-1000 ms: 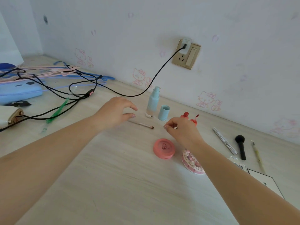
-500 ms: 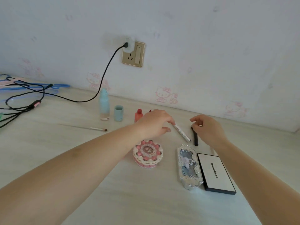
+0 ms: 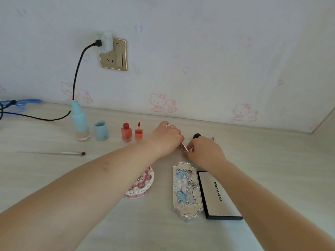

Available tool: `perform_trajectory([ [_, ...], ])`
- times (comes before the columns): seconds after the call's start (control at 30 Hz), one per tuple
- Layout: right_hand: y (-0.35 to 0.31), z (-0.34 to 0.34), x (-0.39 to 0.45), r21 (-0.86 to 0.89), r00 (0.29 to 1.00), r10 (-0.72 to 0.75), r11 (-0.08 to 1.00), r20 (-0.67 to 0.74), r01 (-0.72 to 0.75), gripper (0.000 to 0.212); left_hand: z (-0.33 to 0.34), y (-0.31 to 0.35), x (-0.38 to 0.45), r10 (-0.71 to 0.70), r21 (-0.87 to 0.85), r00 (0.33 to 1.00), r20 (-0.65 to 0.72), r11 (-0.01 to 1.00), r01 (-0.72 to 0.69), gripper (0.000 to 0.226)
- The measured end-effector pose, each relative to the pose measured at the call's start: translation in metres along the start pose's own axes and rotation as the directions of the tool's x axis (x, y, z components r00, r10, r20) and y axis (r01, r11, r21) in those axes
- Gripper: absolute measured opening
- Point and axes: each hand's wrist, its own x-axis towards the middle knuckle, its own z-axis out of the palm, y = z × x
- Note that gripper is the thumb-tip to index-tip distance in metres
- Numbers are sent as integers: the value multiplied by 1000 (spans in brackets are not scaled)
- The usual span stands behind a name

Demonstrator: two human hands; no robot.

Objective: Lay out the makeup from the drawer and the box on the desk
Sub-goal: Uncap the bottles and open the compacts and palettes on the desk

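Note:
My left hand (image 3: 167, 137) and my right hand (image 3: 204, 150) meet over a slim silver makeup pen (image 3: 184, 148) on the desk, and both pinch it. Behind my right hand lies a black brush (image 3: 196, 136). An ornate silver palette (image 3: 186, 190) and a white Mooekiss palette (image 3: 218, 195) lie side by side near me. My left forearm partly hides a pink cake-shaped compact (image 3: 143, 185). A blue bottle (image 3: 79, 122), its blue cap (image 3: 101, 130), a red lip-tint bottle (image 3: 126, 132) and its wand cap (image 3: 138, 133) stand at the back.
A thin brush (image 3: 72, 153) lies at the left. A black cable (image 3: 77, 73) runs from the wall socket (image 3: 113, 55) down across the desk's left side. Blue hangers (image 3: 20, 103) lie at the far left. The wall closes the desk behind and at the right.
The view has swung right and closer. My left hand left the thin brush and came across to the silver pen, and my right hand moved in to join it there.

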Motion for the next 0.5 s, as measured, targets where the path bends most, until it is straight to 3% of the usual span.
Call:
perform_trajectory([
  [0.13, 8, -2, 1, 90, 999, -5, 996, -48, 10, 18, -4, -7, -5, 63, -7, 995, -81, 998, -64, 24],
  [0.23, 15, -10, -11, 247, 991, -34, 967, -126, 65, 15, -11, -13, -18, 113, -102, 943, -314, 983, -152, 19],
  [0.37, 7, -32, -41, 590, 991, -64, 798, -115, 120, 3, -34, -16, -51, 58, -185, 824, -564, 963, -195, 24],
  [0.5, -22, -47, -70, 781, 992, -126, 620, 17, 66, 26, -56, -18, -99, -18, -261, 791, -611, 949, -180, 27],
])
